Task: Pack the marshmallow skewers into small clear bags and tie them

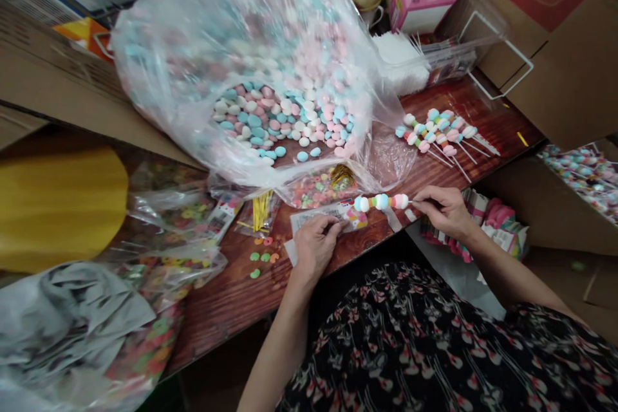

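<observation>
Right hand [444,211] pinching tight, thumb and fingers together on the bare end of a candy stick [381,202], which runs out to the left, loaded with white, blue, green and pink candies! Just left of that stick, left hand [316,248] comes down over a printed paper strip [313,224], fingers curled on it; whether it's actually gripping the strip, we can't tell from here. Beyond the right hand, a neat batch of loaded sticks [434,135] lies on the wood-grain table [232,296], so plenty done already, and more candy sticks [579,170] sit in a cardboard box [570,232] out past the right arm. Plenty left, too: straight ahead of the grip, a huge clear bag [159,58] sits heaped with pastel candies [284,122]. Just beyond the left hand there's a small bag of colored candy rings [318,187] and a packet of yellow ties [263,209], with a few loose rings [263,254] on the table below them.
</observation>
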The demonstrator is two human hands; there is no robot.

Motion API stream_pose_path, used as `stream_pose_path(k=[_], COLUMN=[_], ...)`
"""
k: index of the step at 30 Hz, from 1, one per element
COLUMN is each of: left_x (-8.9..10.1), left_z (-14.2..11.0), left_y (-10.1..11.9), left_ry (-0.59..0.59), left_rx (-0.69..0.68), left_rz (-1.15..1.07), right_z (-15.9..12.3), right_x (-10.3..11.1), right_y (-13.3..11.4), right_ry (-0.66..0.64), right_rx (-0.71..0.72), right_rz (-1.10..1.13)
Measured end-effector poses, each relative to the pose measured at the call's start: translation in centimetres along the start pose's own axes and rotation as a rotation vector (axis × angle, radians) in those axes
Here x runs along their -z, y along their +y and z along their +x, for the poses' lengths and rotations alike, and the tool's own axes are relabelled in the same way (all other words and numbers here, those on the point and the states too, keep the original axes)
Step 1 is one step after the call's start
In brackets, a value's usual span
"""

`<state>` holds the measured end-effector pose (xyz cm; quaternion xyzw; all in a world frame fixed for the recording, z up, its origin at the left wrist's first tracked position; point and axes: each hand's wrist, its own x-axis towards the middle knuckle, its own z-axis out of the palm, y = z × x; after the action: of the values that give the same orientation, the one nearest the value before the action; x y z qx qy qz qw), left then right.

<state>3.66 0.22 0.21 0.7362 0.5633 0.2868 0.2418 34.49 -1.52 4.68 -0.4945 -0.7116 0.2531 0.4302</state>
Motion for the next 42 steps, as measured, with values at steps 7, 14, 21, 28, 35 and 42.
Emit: stream_pose_path(k=[7,14,21,28,35,42], left_x=[-0.3,-0.2,-0.3,-0.3,-0.4,-0.3], left_z=[-0.1,-0.2,-0.2,-0.3,-0.1,0.0], left_y=[0.0,0.0,-0.1,-0.3,0.1,0.4], left_ry=[-0.029,-0.073,-0.100,-0.109,-0.132,-0.134], left_rx=[-0.005,-0.056,-0.126,-0.166,-0.238,-0.271], left_rz=[0.017,0.016,0.075,0.062,0.101,0.154], right_z=[-0.4,1.1,2.4,2.8,2.9,3.4], right_x=[0.6,2.5,3.0,4.6,4.0,2.9], right_y=[0.3,-0.2,-2.2,-2.3,-2.6,-2.7], right_ry=[-0.082,-0.260,-0.323,-0.324,-0.347,-0.358], right_rx=[0.152,0.396,0.575,0.589,0.538,0.614], right_rz=[-0.118,-0.500,-0.665,-0.626,-0.633,-0.596])
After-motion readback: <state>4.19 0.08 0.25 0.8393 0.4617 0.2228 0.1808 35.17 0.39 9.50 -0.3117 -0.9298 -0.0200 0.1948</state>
